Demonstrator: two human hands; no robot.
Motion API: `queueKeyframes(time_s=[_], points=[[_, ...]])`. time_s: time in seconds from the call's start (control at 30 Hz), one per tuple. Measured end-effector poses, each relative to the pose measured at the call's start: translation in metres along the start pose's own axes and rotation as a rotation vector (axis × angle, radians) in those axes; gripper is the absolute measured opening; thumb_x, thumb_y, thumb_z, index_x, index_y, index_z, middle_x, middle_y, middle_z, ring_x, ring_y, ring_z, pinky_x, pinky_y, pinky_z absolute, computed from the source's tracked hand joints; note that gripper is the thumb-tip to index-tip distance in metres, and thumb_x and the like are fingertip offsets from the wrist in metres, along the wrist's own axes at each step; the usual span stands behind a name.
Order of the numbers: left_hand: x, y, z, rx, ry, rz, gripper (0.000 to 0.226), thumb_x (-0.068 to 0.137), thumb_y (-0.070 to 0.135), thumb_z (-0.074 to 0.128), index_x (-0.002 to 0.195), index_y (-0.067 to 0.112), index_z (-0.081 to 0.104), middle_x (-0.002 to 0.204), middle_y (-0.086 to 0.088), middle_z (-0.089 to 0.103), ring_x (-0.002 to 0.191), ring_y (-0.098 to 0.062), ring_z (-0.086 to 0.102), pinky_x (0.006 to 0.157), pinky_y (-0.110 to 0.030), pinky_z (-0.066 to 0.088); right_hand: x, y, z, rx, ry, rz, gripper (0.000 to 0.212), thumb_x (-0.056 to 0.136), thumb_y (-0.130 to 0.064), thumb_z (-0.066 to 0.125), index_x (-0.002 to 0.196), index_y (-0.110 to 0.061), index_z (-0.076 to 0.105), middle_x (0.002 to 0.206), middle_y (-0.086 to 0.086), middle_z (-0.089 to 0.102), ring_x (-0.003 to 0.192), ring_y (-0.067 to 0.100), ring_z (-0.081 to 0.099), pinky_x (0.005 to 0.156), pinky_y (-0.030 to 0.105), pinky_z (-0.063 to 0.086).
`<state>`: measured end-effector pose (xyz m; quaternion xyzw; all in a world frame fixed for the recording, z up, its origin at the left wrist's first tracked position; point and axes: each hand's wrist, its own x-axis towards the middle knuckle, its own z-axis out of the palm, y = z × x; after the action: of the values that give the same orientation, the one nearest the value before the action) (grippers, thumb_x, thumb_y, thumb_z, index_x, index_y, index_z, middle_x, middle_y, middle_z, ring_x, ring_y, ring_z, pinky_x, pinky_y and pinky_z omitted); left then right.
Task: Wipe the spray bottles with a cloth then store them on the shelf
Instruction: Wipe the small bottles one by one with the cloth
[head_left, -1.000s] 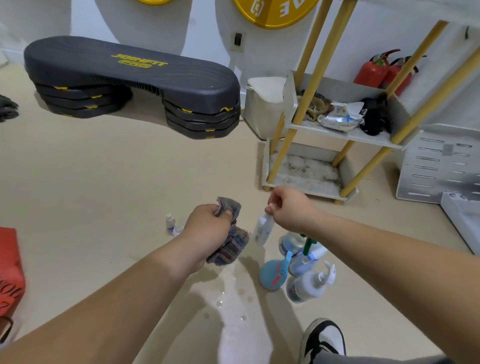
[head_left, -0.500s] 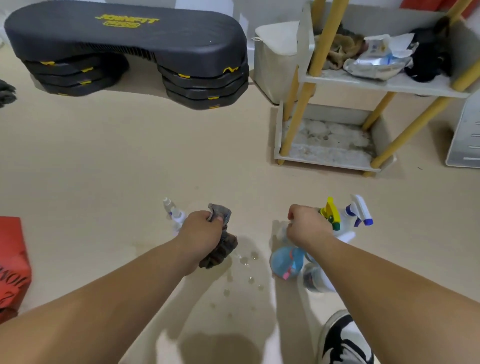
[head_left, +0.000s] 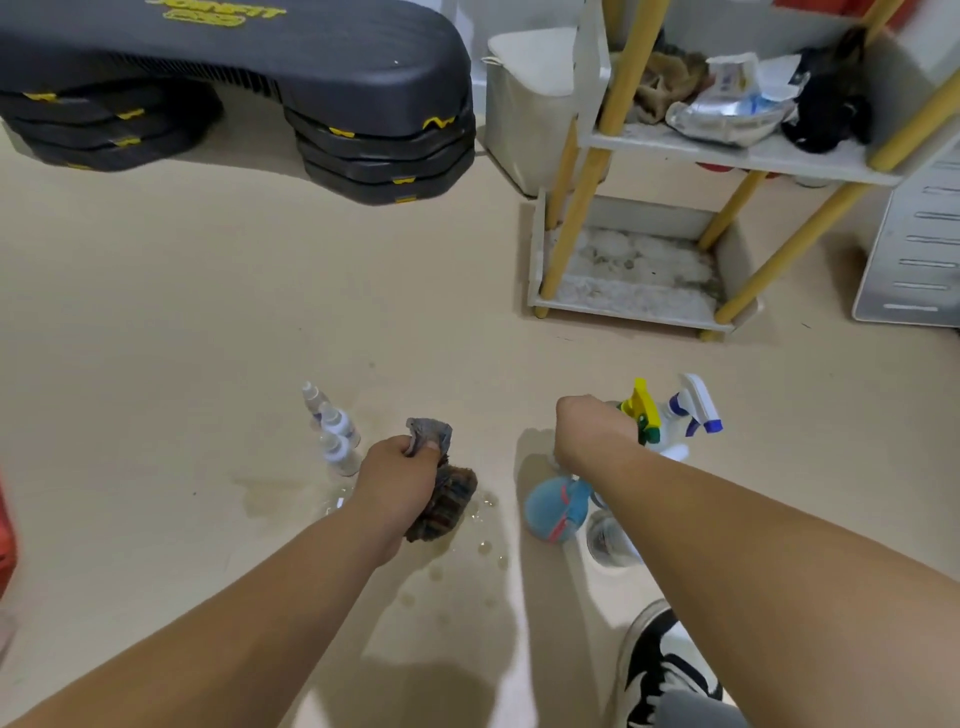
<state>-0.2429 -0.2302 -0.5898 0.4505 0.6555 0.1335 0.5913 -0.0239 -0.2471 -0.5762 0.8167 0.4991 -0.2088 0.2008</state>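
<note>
Far back on the floor (head_left: 208, 312), at left: step (head_left: 311, 62). Right of that, bin (head_left: 524, 104), then shelf (head_left: 623, 306), with clutter (head_left: 727, 109) on the upper tier. Nearer, from left to right: small bottles (head_left: 337, 431), close together; cloth (head_left: 441, 499) in left grip (head_left: 400, 478), above droplets (head_left: 485, 545); right grip (head_left: 592, 431) over spray bottles (head_left: 675, 415), contact unclear. Nearest, bottom right: shoe (head_left: 660, 665).

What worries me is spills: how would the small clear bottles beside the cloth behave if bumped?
The small clear bottles look slim and upright, clustered together, so one would probably topple into the others. They seem little plastic ones, likely light. Nearby wet drops on the floor could make them slide.
</note>
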Motion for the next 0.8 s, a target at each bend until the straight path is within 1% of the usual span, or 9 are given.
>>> queueKeyframes(time_s=[0.1,0.2,0.27,0.33,0.47,0.57,0.63,0.73,0.8], points=[[-0.003,0.0,-0.012,-0.032,0.022,0.022,0.033,0.105,0.031,0.054,0.092,0.002,0.061,0.087,-0.01,0.059,0.079,-0.026,0.056,0.071,-0.033,0.046,-0.014,-0.027,-0.009,0.01,0.011,-0.057,0.036,0.093,-0.003,0.056,0.128,-0.013,0.057,0.124,0.007,0.062,0.112,0.029,0.065,0.077,0.034,0.047],[-0.01,-0.002,-0.028,-0.097,0.052,0.017,0.029,0.107,0.028,0.053,0.089,0.006,0.06,0.083,-0.008,0.06,0.076,-0.026,0.058,0.071,-0.032,0.047,-0.024,-0.057,-0.008,0.077,0.015,-0.115,0.021,0.097,-0.011,0.054,0.117,-0.016,0.057,0.12,0.006,0.061,0.099,0.027,0.061,0.076,0.034,0.045],[-0.017,-0.005,-0.04,-0.127,0.061,0.008,0.028,0.109,0.022,0.049,0.084,0.009,0.053,0.074,-0.005,0.053,0.062,-0.018,0.054,0.057,-0.023,0.045,-0.028,-0.076,-0.005,0.127,0.022,-0.138,0.012,0.099,-0.017,0.053,0.111,-0.018,0.056,0.119,0.004,0.061,0.094,0.026,0.057,0.076,0.032,0.043],[-0.019,-0.014,-0.053,-0.125,0.071,0.0,0.028,0.109,0.018,0.047,0.082,0.011,0.049,0.071,-0.005,0.048,0.058,-0.017,0.049,0.049,-0.02,0.042,-0.028,-0.096,-0.001,0.174,0.0,-0.162,0.02,0.1,-0.022,0.053,0.118,-0.018,0.059,0.12,0.003,0.061,0.095,0.026,0.055,0.078,0.032,0.043],[-0.009,-0.042,-0.088,-0.055,0.128,-0.117,0.027,0.105,0.026,0.049,0.085,0.009,0.058,0.084,-0.009,0.059,0.074,-0.026,0.054,0.069,-0.032,0.045,-0.023,-0.131,0.004,0.215,-0.043,-0.23,0.026,0.1,-0.03,0.053,0.122,-0.019,0.06,0.121,0.001,0.062,0.098,0.024,0.058,0.079,0.031,0.045],[0.005,-0.062,-0.111,-0.042,0.164,-0.192,0.024,0.101,0.021,0.053,0.083,0.008,0.064,0.083,-0.01,0.062,0.074,-0.028,0.056,0.068,-0.032,0.047,-0.015,-0.156,0.006,0.255,-0.054,-0.268,0.027,0.098,-0.03,0.056,0.123,-0.02,0.061,0.121,0.0,0.063,0.098,0.022,0.059,0.077,0.029,0.044],[0.015,-0.07,-0.119,-0.036,0.216,-0.211,0.024,0.099,0.021,0.054,0.085,0.005,0.064,0.086,-0.013,0.065,0.075,-0.03,0.058,0.069,-0.033,0.05,-0.008,-0.172,0.007,0.285,-0.076,-0.3,0.03,0.095,-0.028,0.059,0.123,-0.019,0.061,0.122,-0.001,0.063,0.104,0.022,0.063,0.081,0.031,0.05],[0.03,-0.072,-0.124,-0.053,0.286,-0.22,0.023,0.094,0.022,0.053,0.09,0.005,0.067,0.091,-0.015,0.07,0.08,-0.035,0.065,0.076,-0.042,0.058,0.001,-0.195,0.01,0.319,-0.123,-0.349,0.037,0.091,-0.029,0.065,0.126,-0.017,0.061,0.125,0.001,0.063,0.111,0.023,0.065,0.095,0.037,0.056],[0.04,-0.07,-0.123,-0.085,0.299,-0.209,0.023,0.093,0.025,0.053,0.09,0.007,0.066,0.088,-0.013,0.069,0.081,-0.037,0.068,0.081,-0.05,0.062,0.005,-0.209,0.016,0.399,-0.114,-0.363,0.039,0.093,-0.034,0.065,0.127,-0.016,0.061,0.124,0.0,0.063,0.111,0.023,0.064,0.092,0.036,0.055]])
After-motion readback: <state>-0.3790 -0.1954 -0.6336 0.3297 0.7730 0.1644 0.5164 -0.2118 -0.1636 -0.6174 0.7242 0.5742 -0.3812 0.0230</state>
